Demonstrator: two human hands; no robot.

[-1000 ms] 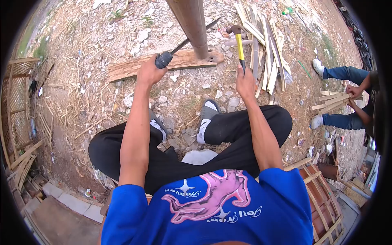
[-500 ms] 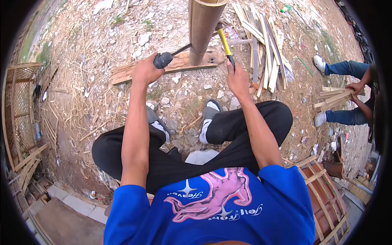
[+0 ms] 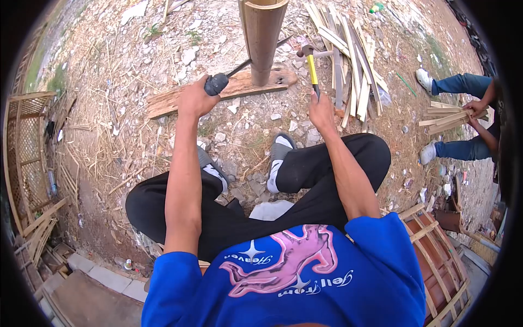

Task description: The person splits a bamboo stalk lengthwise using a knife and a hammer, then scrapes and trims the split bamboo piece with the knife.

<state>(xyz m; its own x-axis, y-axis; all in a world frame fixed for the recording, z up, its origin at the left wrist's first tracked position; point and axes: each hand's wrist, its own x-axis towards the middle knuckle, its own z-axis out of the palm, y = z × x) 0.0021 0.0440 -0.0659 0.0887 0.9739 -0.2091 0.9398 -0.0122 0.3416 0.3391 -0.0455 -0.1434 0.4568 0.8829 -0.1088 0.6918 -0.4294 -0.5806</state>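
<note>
So, we're sitting over rubble and dry straw, and our left hand (image 3: 197,101) is closing tight around the black grip of a long blade (image 3: 238,68). The blade is crossing the bamboo pole (image 3: 264,43) at a slant, and its tip is showing past the far side — we can't tell whether it's cutting through or just passing behind. The pole is standing roughly upright on a weathered wooden plank (image 3: 180,102), toward the plank's right end, with its open top facing us.

Our right hand (image 3: 321,111) is wrapping its fingers around the dark end of a yellow-and-black hammer (image 3: 312,70). We're holding the hammer head up, just right of the pole and near the blade tip, with a gap showing between head and tip. A loose pile of thin strips (image 3: 354,71) is lying just beyond it, on the right.

Over on our far right, another person (image 3: 463,150) in jeans and white shoes is holding a bundle of pale strips (image 3: 447,118) in both hands — well apart from ours.
</note>
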